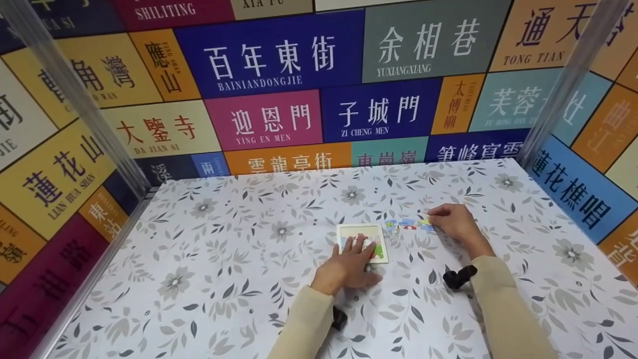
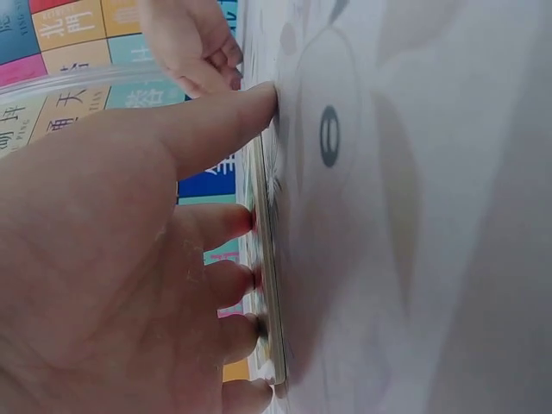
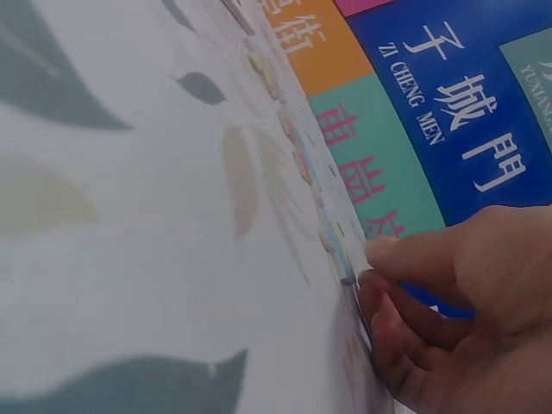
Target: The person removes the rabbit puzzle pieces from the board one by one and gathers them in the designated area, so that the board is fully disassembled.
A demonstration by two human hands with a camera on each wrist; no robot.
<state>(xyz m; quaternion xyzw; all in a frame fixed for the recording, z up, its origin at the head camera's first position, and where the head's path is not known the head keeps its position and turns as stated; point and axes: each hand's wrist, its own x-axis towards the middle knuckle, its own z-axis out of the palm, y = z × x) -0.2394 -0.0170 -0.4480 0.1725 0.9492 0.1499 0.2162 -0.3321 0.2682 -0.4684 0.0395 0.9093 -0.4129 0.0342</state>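
My left hand (image 1: pixel 351 264) lies with spread fingers on a square, pale-framed jigsaw puzzle board (image 1: pixel 384 244). The board shows a colorful picture, partly hidden under the fingers. In the left wrist view, the fingertips (image 2: pixel 241 280) press on the thin board from above, while the thumb reaches past its edge. To the right of the board, several small jigsaw pieces (image 1: pixel 407 224) in blue, yellow and red lie in a row. At the row's right end is my right hand (image 1: pixel 454 223), fingers bent and thumb close to the index finger. Whether a piece is between them cannot be told.
A white tablecloth (image 1: pixel 224 279) with grey flowers and leaves covers the table. Behind it stands a wall of colored signs (image 1: pixel 269 55), with clear upright posts (image 1: pixel 560 80) at the corners. Black devices (image 1: pixel 459 277) are strapped to both wrists.
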